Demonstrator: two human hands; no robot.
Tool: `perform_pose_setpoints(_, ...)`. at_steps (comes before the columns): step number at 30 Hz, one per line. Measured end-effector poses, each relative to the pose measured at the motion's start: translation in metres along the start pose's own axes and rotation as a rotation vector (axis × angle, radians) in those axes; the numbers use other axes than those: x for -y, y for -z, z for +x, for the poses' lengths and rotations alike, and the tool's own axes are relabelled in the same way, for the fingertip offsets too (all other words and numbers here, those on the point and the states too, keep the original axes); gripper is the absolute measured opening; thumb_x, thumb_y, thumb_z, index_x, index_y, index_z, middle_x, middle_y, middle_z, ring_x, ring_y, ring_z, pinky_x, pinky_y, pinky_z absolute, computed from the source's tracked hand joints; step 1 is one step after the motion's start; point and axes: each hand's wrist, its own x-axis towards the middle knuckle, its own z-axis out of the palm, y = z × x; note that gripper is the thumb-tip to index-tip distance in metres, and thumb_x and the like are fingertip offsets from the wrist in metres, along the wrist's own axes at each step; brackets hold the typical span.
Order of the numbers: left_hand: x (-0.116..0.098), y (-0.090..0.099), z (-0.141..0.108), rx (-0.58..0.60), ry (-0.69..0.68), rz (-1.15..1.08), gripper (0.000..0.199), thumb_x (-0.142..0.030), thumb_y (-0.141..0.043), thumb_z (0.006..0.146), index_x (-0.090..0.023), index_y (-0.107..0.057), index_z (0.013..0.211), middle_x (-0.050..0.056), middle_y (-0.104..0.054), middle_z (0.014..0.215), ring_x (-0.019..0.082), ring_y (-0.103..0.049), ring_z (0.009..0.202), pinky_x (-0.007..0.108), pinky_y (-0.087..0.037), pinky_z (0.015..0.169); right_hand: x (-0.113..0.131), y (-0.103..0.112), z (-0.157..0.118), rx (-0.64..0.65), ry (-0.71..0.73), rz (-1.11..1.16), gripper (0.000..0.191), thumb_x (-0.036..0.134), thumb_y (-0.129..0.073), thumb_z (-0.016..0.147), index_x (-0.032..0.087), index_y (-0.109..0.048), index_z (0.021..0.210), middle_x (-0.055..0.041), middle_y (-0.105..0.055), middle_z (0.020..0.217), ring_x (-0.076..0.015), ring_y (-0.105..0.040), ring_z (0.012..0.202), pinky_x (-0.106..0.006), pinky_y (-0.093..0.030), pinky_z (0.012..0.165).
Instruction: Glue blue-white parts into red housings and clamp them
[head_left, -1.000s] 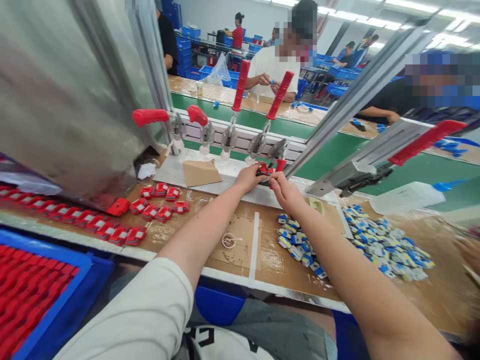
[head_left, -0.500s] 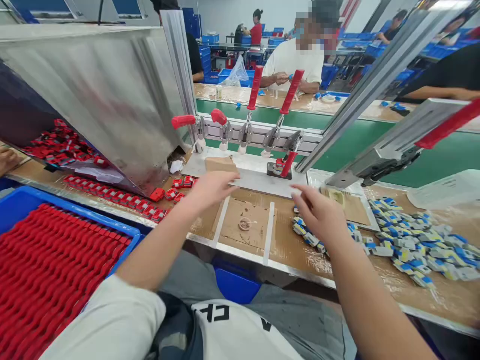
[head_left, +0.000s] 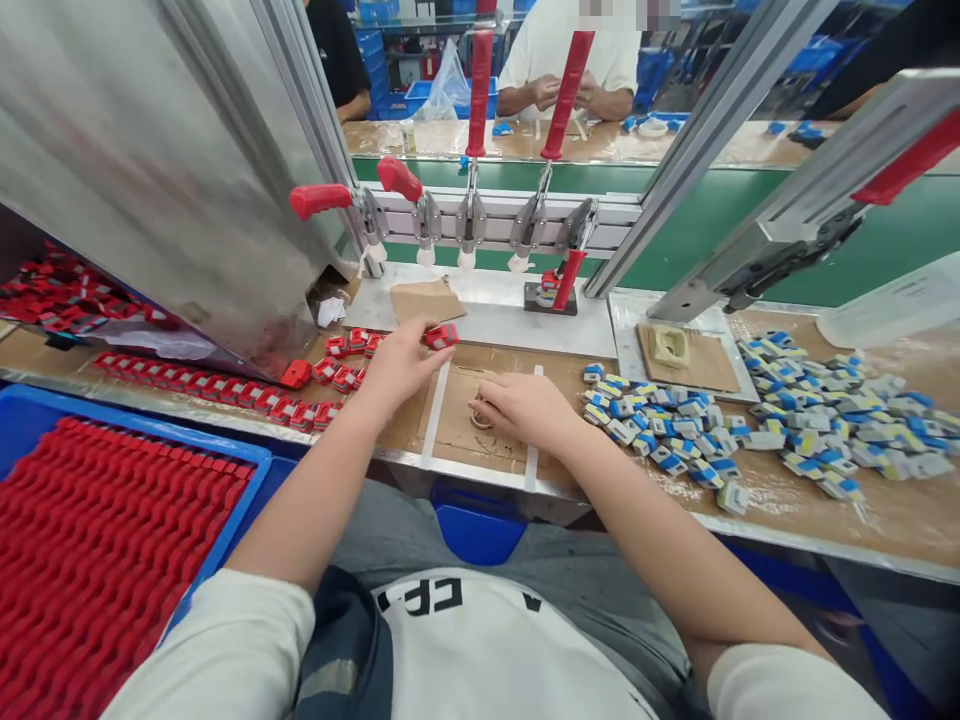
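While gripping a red part (head_left: 441, 336) in the left hand (head_left: 401, 365), over the bench (head_left: 780, 505) near the torn cardboard piece (head_left: 427, 302), holds the curled right hand (head_left: 529, 410) at the small round dish (head_left: 481, 421), left of the blue-and-white blocks (head_left: 667, 425), impossible to tell whether pinching anything.
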Motion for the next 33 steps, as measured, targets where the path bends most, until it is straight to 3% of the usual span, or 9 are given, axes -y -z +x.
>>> perform_pose_setpoints(5, -0.021, -0.059, 0.035, 0.002, -0.035, -0.415, 0.032, -0.035, -0.076, 0.087, -0.018, -0.068, 0.113, 0.005, -0.075, 0.108, 0.019, -0.069, 0.096, 0.029, -0.053, 0.09, -0.014, 0.004, 0.009, -0.005, 0.155, -0.006, 0.036, 0.034, -0.047, 0.11, 0.02, -0.057, 0.078, -0.0072, -0.068, 0.081, -0.0194, -0.056, 0.075, -0.033, -0.027, 0.065)
perform_pose_setpoints(9, -0.013, -0.082, 0.035, 0.152, 0.004, -0.618, 0.039, -0.04, -0.079, 0.085, -0.018, -0.067, 0.115, 0.004, -0.076, 0.106, 0.018, -0.071, 0.092, 0.029, -0.056, 0.088, -0.024, 0.002, 0.002, 0.016, 0.119, 0.214, 0.04, 0.036, -0.048, 0.108, 0.021, -0.05, 0.071, -0.0012, -0.058, 0.068, -0.0156, -0.047, 0.064, -0.031, -0.025, 0.063)
perform_pose_setpoints(12, -0.004, -0.086, 0.032, 0.253, 0.026, -0.687, 0.043, -0.036, -0.084, 0.079, -0.019, -0.067, 0.116, 0.005, -0.078, 0.105, 0.02, -0.074, 0.095, 0.031, -0.057, 0.092, -0.027, -0.004, -0.002, -0.054, 0.024, 0.395, 0.046, 0.041, -0.049, 0.108, 0.021, -0.045, 0.067, 0.002, -0.049, 0.062, -0.0133, -0.041, 0.059, -0.029, -0.026, 0.062)
perform_pose_setpoints(16, 0.0, -0.087, 0.035, 0.276, 0.036, -0.666, 0.042, -0.035, -0.085, 0.077, -0.019, -0.07, 0.113, 0.005, -0.079, 0.103, 0.021, -0.074, 0.095, 0.033, -0.058, 0.091, -0.03, -0.008, -0.005, -0.137, -0.01, 0.561, 0.052, 0.047, -0.051, 0.105, 0.021, -0.04, 0.062, 0.004, -0.042, 0.057, -0.0113, -0.036, 0.055, -0.029, -0.026, 0.059)
perform_pose_setpoints(18, 0.0, -0.088, 0.036, 0.287, 0.031, -0.621, 0.039, -0.037, -0.085, 0.077, -0.02, -0.071, 0.11, 0.004, -0.078, 0.1, 0.021, -0.073, 0.093, 0.033, -0.058, 0.089, -0.034, -0.007, -0.005, -0.287, -0.104, 0.626, 0.055, 0.053, -0.052, 0.105, 0.021, -0.04, 0.061, 0.0041, -0.039, 0.055, -0.0115, -0.035, 0.054, -0.029, -0.026, 0.057)
perform_pose_setpoints(21, -0.002, -0.089, 0.036, 0.307, 0.046, -0.588, 0.041, -0.039, -0.085, 0.076, -0.02, -0.072, 0.11, 0.003, -0.078, 0.095, 0.02, -0.072, 0.088, 0.032, -0.057, 0.084, -0.044, -0.005, -0.003, -0.638, -0.382, 0.658, 0.057, 0.062, -0.054, 0.102, 0.022, -0.043, 0.062, 0.0031, -0.039, 0.057, -0.0131, -0.036, 0.055, -0.03, -0.029, 0.056)
perform_pose_setpoints(23, -0.005, -0.088, 0.036, 0.317, 0.048, -0.573, 0.041, -0.039, -0.086, 0.075, -0.021, -0.073, 0.109, 0.002, -0.078, 0.094, 0.02, -0.072, 0.087, 0.031, -0.057, 0.081, -0.051, -0.005, -0.001, -0.769, -0.519, 0.647, 0.058, 0.067, -0.055, 0.1, 0.023, -0.045, 0.064, 0.0024, -0.04, 0.058, -0.014, -0.037, 0.057, -0.031, -0.03, 0.057)
perform_pose_setpoints(26, -0.008, -0.086, 0.035, 0.332, 0.039, -0.528, 0.039, -0.037, -0.086, 0.074, -0.022, -0.074, 0.108, 0.0, -0.076, 0.088, 0.019, -0.07, 0.081, 0.03, -0.054, 0.077, -0.057, -0.008, 0.004, -0.777, -0.58, 0.631, 0.058, 0.07, -0.056, 0.098, 0.022, -0.051, 0.065, 0.0015, -0.043, 0.059, -0.0147, -0.039, 0.059, -0.031, -0.032, 0.058)
perform_pose_setpoints(33, -0.007, -0.087, 0.036, 0.319, 0.032, -0.425, 0.037, -0.036, -0.086, 0.073, -0.023, -0.075, 0.106, -0.001, -0.075, 0.084, 0.018, -0.067, 0.077, 0.027, -0.048, 0.067, -0.058, -0.013, 0.008, -0.724, -0.565, 0.61, 0.058, 0.07, -0.056, 0.099, 0.021, -0.052, 0.067, 0.0019, -0.042, 0.06, -0.0144, -0.039, 0.059, -0.031, -0.032, 0.059)
